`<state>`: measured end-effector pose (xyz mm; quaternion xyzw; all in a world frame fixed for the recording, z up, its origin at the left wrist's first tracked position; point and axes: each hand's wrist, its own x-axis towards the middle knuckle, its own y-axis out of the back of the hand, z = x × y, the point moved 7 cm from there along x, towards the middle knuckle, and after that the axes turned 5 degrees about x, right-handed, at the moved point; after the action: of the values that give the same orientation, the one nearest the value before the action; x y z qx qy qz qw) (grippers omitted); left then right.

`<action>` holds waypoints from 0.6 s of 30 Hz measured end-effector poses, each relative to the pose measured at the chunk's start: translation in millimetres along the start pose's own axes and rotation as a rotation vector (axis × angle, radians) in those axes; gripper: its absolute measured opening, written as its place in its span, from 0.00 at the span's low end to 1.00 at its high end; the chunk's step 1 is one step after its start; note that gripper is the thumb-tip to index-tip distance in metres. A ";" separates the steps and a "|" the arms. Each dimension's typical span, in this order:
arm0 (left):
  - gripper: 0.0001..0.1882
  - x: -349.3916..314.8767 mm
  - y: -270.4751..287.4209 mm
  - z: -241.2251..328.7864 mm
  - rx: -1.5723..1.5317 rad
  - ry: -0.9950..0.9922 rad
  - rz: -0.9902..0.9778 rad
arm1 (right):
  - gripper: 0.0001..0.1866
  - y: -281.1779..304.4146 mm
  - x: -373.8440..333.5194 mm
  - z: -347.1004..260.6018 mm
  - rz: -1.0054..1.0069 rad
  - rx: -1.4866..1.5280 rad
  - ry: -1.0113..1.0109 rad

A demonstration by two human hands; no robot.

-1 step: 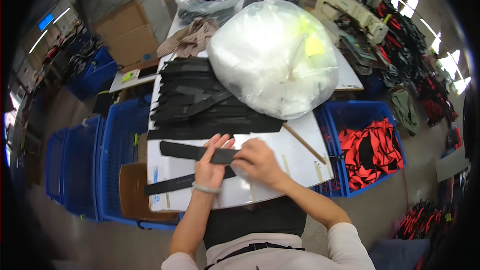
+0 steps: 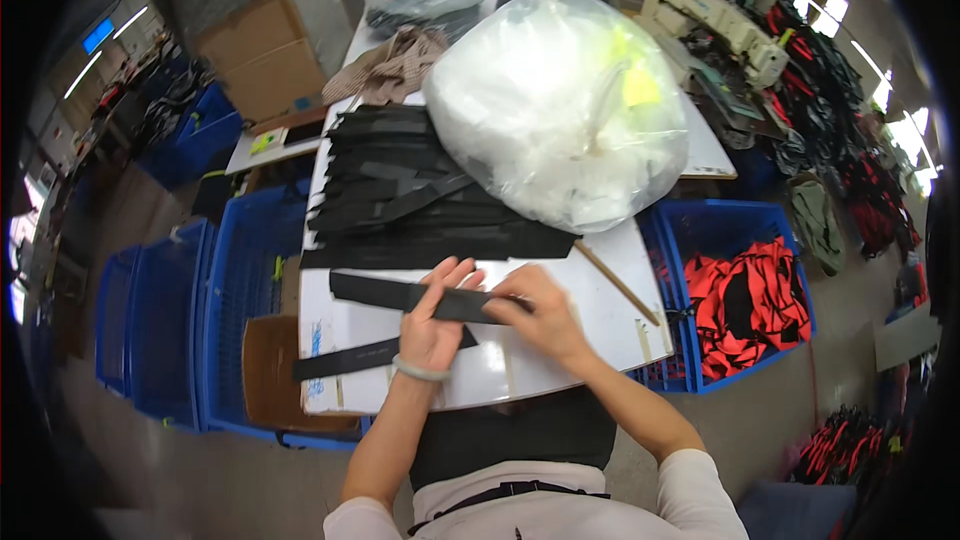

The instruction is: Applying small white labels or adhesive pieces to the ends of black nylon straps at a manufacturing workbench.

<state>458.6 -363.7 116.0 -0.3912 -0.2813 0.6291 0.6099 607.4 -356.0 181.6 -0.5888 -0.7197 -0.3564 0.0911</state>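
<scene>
Both hands (image 2: 432, 325) (image 2: 530, 312) pinch strip (image 2: 385, 293), probably at its right end; long axis runs left along table (image 2: 560, 360) front edge.

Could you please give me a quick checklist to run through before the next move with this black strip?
1. Both hands on the black strip: left hand, right hand: ok.
2. Strip flat on the white table: cannot tell.
3. Second strip lies apart: ok.
4. Stack of black strips stays clear of the hands: ok.
5. Clear plastic bag off the work spot: ok.
</scene>
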 end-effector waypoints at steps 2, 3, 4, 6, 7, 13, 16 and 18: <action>0.22 -3.9 -20.9 -11.1 0.008 0.019 -0.090 | 0.11 21.0 -4.8 13.6 0.013 0.084 -0.251; 0.22 -4.3 -26.5 -14.7 0.046 0.011 -0.136 | 0.10 23.1 -6.0 13.1 -0.018 0.071 -0.281; 0.21 -7.7 -30.8 -14.0 0.079 0.000 -0.142 | 0.10 15.8 -11.9 16.7 -0.098 0.178 -0.377; 0.21 -13.5 -32.7 -13.9 0.147 -0.032 -0.170 | 0.10 8.8 -27.7 21.4 -0.110 0.276 -0.504; 0.22 -17.2 -37.2 -13.0 0.169 -0.043 -0.164 | 0.11 6.3 -37.1 25.0 -0.107 0.355 -0.624; 0.16 -29.1 -37.9 -11.7 0.219 -0.098 -0.087 | 0.11 11.3 -61.3 9.9 -0.025 0.384 -0.662; 0.13 -30.7 -37.2 -10.5 0.357 -0.207 -0.029 | 0.10 12.5 -64.3 1.4 -0.001 0.280 -0.559; 0.13 -29.6 -36.5 -14.4 0.409 -0.215 0.033 | 0.09 13.2 -64.0 -3.2 0.013 0.187 -0.492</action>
<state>489.1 -391.1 143.0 -0.1948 -0.2052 0.7209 0.6327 637.1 -407.5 154.1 -0.6513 -0.7463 -0.1339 -0.0306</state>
